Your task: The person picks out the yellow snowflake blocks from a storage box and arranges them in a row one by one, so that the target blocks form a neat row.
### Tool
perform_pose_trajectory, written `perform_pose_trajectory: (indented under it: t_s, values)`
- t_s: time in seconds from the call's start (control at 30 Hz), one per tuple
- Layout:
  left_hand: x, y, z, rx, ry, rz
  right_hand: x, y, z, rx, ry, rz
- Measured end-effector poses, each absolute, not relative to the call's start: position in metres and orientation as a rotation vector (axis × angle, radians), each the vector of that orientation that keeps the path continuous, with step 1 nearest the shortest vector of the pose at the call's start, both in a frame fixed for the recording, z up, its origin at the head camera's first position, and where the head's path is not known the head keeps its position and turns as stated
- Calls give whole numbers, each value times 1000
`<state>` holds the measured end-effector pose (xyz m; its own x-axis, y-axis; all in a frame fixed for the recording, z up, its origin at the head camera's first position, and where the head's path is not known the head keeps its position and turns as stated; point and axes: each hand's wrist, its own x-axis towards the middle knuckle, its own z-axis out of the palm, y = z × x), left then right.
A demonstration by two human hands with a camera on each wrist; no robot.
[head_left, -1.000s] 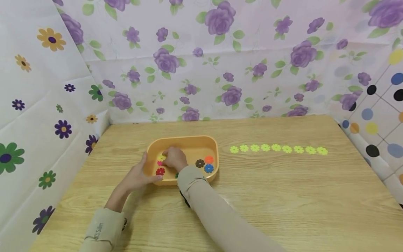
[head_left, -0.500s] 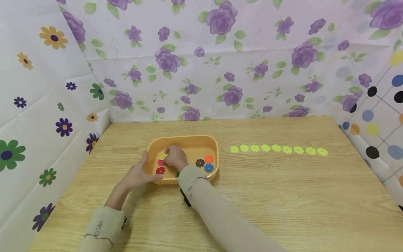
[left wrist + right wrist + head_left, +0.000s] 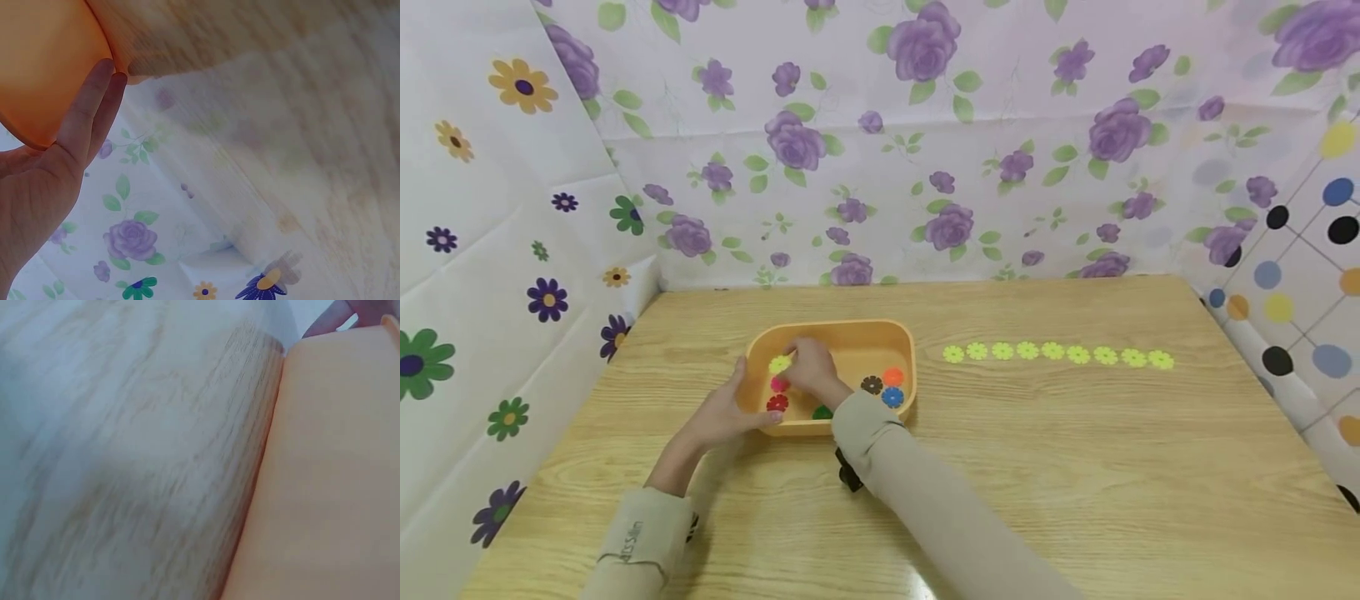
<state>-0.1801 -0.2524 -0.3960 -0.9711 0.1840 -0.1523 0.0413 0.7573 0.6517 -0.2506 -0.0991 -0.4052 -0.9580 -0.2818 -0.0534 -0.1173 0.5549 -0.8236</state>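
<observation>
An orange plastic tub [image 3: 857, 333] stands on the wooden table with loose flower-shaped discs inside. My left hand [image 3: 722, 415] holds the tub's left end, thumb at the front rim and fingers along the outer side; in the left wrist view those fingers lie nearly straight against the orange wall. Inside the tub, my right hand [image 3: 811, 367] pinches a yellow flower disc [image 3: 779, 364] close to the left wall. Just below it are a pink disc [image 3: 779, 384] and a red disc [image 3: 777, 403]. The right wrist view shows the tub's outer wall [image 3: 325, 462], not the right fingers.
Under the right wrist lies a partly covered green disc [image 3: 822, 412]. Brown [image 3: 872, 385], orange [image 3: 892, 377] and blue [image 3: 892, 397] discs lie at the tub's right end. Right of the tub, a row of several yellow discs [image 3: 1052, 351] crosses the table [image 3: 1075, 467]. Flowered sheets stand behind.
The yellow disc in my right hand has tilted and shifted slightly toward the tub's back. The right wrist has moved a little, showing more of the green disc. My left hand stays at the tub.
</observation>
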Motion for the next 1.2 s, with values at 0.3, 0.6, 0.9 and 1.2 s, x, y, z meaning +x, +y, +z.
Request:
perform_pose_trajectory:
  t_s: [0.3,0.6,0.9,1.2]
  values:
    - [-182,-252,-397,169,2742,1003,-240,-90,-395,-450,2602,-1347]
    - [-182,-250,-395,154,2731,995,-238,-71,-381,-490,2522,-1509]
    - [-183,-249,-394,128,2727,967,-236,-52,-372,-542,2495,-1536]
    - [-182,-248,-393,114,2725,960,-234,-28,-366,-588,2506,-1583]
